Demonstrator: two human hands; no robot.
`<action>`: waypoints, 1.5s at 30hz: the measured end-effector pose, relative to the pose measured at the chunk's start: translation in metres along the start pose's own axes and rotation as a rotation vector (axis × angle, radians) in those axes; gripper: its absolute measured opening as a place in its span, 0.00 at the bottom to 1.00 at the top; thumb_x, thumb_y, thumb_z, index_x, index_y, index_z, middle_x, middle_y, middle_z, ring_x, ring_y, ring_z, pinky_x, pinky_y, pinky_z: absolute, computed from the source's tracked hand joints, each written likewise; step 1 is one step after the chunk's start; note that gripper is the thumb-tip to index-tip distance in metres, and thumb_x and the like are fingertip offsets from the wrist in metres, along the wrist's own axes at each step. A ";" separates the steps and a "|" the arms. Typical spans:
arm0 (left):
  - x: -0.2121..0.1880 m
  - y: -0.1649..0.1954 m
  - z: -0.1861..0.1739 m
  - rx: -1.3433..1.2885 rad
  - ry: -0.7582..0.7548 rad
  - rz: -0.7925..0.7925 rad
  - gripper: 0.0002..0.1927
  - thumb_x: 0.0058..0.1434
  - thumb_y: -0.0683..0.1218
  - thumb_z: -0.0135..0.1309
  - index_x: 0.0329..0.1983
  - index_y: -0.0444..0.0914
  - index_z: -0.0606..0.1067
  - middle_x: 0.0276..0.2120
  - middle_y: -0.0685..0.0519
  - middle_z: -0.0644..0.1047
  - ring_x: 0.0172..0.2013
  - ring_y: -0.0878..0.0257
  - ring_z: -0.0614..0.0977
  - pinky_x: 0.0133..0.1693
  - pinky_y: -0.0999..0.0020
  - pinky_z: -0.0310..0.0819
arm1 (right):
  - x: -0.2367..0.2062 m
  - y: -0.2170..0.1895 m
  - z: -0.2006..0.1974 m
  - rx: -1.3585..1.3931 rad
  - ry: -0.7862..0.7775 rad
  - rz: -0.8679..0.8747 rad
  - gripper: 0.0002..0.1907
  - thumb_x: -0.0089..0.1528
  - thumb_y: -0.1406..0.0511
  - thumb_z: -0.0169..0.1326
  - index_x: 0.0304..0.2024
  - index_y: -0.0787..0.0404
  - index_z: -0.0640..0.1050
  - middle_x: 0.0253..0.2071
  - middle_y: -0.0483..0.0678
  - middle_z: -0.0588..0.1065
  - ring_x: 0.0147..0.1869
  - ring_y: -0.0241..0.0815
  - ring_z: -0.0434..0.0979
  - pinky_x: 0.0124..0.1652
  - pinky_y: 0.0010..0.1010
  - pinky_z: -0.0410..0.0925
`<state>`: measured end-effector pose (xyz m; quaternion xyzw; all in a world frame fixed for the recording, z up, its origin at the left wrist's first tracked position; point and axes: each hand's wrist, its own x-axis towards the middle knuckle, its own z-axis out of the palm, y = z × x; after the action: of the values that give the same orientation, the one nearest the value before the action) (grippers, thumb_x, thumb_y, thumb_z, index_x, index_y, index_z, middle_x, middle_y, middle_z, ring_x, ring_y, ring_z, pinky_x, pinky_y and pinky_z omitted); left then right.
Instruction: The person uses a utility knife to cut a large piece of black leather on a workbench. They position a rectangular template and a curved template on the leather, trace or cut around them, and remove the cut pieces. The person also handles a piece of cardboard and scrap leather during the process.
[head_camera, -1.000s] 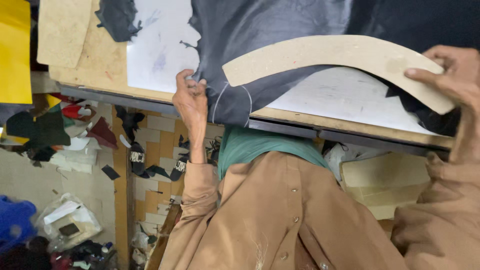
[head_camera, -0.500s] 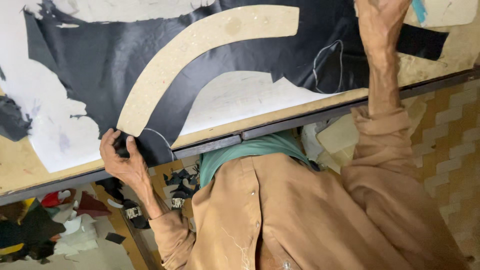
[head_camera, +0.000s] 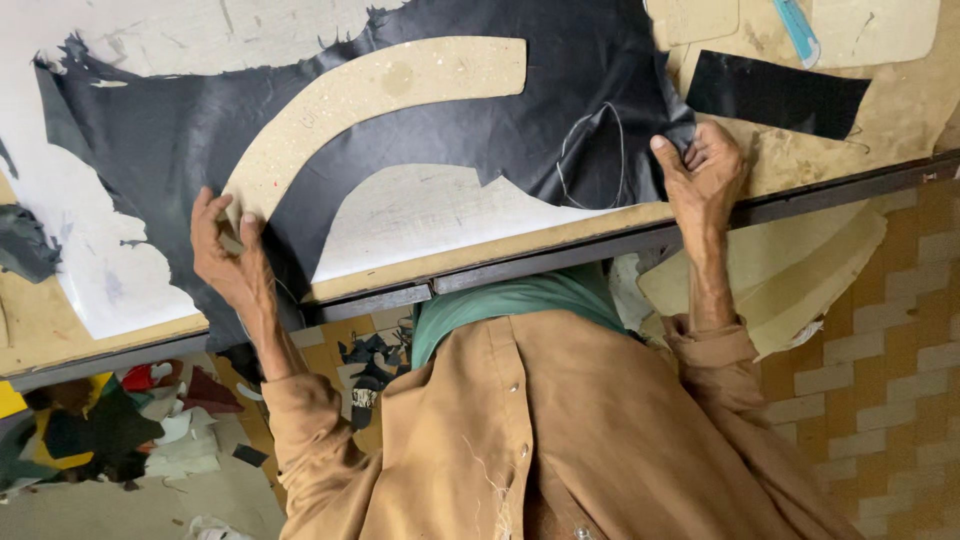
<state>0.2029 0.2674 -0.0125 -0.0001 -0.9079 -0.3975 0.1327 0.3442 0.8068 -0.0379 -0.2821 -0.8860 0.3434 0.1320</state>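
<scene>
Centrally, a black leather hide (head_camera: 480, 130) lies spread on the table (head_camera: 900, 110), with a curved fibreboard pattern (head_camera: 350, 100) resting on top. Left hand (head_camera: 228, 250) — grip pressed flat on the pattern's lower end and the leather near the table edge. Right hand (head_camera: 700, 170) — grip pinching the hide's right edge, fingers closed on a fold. A loose black strip (head_camera: 775, 95) lies just beside it.

Two hands on black leather at the worktop edge

The left hand (head_camera: 232, 258) presses the lower end of a curved board template (head_camera: 370, 105) lying on the black leather sheet (head_camera: 180, 130); the right hand (head_camera: 700, 172) pinches the sheet's right edge in its grip. A black strip (head_camera: 775, 95) lies apart on the worktop (head_camera: 900, 120).
</scene>
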 end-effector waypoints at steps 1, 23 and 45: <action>0.005 0.001 0.008 0.049 -0.025 0.042 0.16 0.72 0.50 0.58 0.58 0.39 0.78 0.67 0.39 0.71 0.68 0.45 0.71 0.66 0.48 0.67 | 0.001 -0.001 -0.003 -0.020 0.021 -0.056 0.21 0.68 0.64 0.70 0.37 0.69 0.70 0.30 0.55 0.66 0.32 0.45 0.61 0.38 0.32 0.62; 0.033 0.066 0.017 0.376 -0.357 -0.073 0.26 0.55 0.48 0.67 0.55 0.36 0.75 0.47 0.44 0.76 0.46 0.52 0.74 0.51 0.57 0.71 | 0.077 -0.038 -0.013 0.260 -0.136 -0.339 0.13 0.70 0.75 0.59 0.57 0.68 0.74 0.57 0.56 0.77 0.57 0.47 0.80 0.53 0.35 0.74; -0.022 0.109 0.072 -1.270 0.401 -0.615 0.23 0.63 0.35 0.63 0.61 0.31 0.72 0.44 0.46 0.82 0.38 0.62 0.85 0.38 0.71 0.82 | 0.300 -0.140 0.085 -0.367 -0.760 -1.025 0.14 0.60 0.60 0.69 0.43 0.60 0.84 0.35 0.48 0.81 0.39 0.42 0.81 0.50 0.34 0.72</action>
<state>0.2180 0.3965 0.0142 0.2506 -0.4200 -0.8587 0.1529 0.0092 0.8543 0.0077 0.2978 -0.9371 0.1563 -0.0933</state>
